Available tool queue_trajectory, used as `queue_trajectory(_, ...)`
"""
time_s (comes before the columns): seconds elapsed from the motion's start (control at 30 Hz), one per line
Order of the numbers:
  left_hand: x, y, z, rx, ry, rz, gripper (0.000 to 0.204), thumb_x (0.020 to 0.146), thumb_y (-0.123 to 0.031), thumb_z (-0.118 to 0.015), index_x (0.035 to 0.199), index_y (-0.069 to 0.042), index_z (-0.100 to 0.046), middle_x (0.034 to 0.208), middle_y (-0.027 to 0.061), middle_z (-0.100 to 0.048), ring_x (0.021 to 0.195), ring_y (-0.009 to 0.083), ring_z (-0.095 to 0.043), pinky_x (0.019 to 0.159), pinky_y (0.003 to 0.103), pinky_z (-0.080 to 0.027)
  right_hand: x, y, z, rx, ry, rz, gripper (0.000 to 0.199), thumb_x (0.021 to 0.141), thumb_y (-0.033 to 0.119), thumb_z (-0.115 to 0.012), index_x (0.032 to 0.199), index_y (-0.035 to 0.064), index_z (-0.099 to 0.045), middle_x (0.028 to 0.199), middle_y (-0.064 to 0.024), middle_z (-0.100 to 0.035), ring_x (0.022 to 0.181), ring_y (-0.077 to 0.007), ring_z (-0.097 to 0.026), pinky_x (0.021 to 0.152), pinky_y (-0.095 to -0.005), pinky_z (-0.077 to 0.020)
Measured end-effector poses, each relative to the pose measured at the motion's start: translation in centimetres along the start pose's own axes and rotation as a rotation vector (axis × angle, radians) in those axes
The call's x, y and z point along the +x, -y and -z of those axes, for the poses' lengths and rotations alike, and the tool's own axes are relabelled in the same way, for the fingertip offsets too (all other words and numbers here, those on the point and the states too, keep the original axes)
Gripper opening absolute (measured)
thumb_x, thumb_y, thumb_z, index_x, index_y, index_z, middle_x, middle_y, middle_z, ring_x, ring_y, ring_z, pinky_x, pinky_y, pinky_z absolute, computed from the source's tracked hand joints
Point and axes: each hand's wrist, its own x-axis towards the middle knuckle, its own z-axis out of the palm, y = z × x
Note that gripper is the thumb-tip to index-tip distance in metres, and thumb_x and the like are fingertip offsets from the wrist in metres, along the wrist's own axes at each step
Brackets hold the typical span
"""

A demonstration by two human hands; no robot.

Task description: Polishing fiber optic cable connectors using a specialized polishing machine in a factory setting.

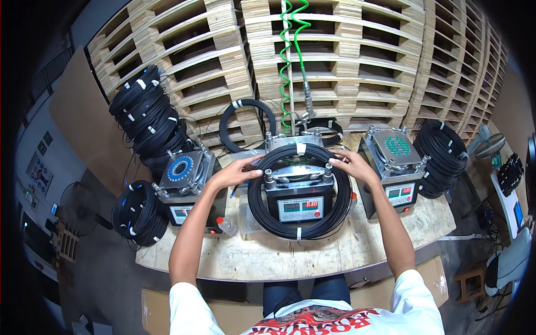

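Observation:
A large coil of black cable (pixel 258 207) is tilted in front of the middle machine (pixel 300 202), ringing its control panel and lit red display. White tape binds the coil at its top and bottom. My left hand (pixel 237 172) grips the coil's upper left side, thumb on the near face. On the upper right side, my right hand (pixel 352 166) has its thumb and fingers around the same coil. The machine's metal top plates show partly through and behind the coil. Some of my fingertips are hidden behind the cable.
Two similar machines flank the middle one, the left machine (pixel 181 170) with a blue ring on top, the right machine (pixel 393 153) with green parts. Stacked coils (pixel 149 120) stand at left, more coils (pixel 442 159) at right. A clear bottle (pixel 227 225) lies on the wooden table (pixel 335 254).

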Motion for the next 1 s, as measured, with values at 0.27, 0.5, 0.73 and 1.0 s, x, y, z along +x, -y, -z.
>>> queue_trajectory(0.27, -8.0, 0.5, -1.0, -0.41, -0.194, 0.131, 0.054, 0.094, -0.019, -0.069, 0.144, -0.007, -0.05, 0.098, 0.0097, -0.067, 0.078, 0.0115, -0.06, 0.072, 0.026, -0.05, -5.0, -0.1, 2.9, 0.511, -0.258, -0.046, 0.027, 0.092, 0.011, -0.071, 0.118, 0.0023, -0.067, 0.075, -0.0028, -0.065, 0.064, -0.0064, -0.058, 0.055, -0.02, -0.0446)
queue_trajectory(0.5, -6.0, -1.1, -3.8, -1.261, -0.548, -0.446, 0.047, 0.095, -0.032, -0.069, 0.134, -0.011, -0.056, 0.115, 0.0073, -0.066, 0.092, 0.016, -0.064, 0.083, 0.035, -0.054, -0.6, 0.7, 1.5, 1.14, -0.528, 0.087, 0.019, 0.095, 0.013, -0.069, 0.109, 0.0023, -0.063, 0.098, -0.0122, -0.07, 0.083, -0.0181, -0.069, 0.076, -0.0295, -0.0571)
queue_trajectory(0.73, 1.0, -0.1, 1.8, -1.069, -0.923, -0.215, 0.028, 0.101, -0.04, -0.058, 0.114, -0.015, -0.062, 0.087, -0.0045, -0.061, 0.075, 0.0064, -0.053, 0.071, 0.028, -0.046, 5.9, 1.9, 1.6, 1.15, -0.496, 0.134, 0.027, 0.097, 0.02, -0.068, 0.109, 0.0023, -0.052, 0.08, -0.009, -0.065, 0.069, -0.0184, -0.068, 0.067, -0.0357, -0.0625)
queue_trajectory(1.0, 9.6, -2.0, 5.3, -0.564, -0.695, 0.005, 0.032, 0.105, -0.033, -0.053, 0.117, -0.004, -0.054, 0.075, 0.0032, -0.06, 0.052, 0.0097, -0.054, 0.043, 0.024, -0.042, 12.8, 3.2, 2.4, 0.328, -0.272, 0.0, 0.029, 0.094, 0.012, -0.066, 0.12, -0.0018, -0.063, 0.068, -0.0039, -0.059, 0.056, -0.0079, -0.055, 0.046, -0.0259, -0.0452)
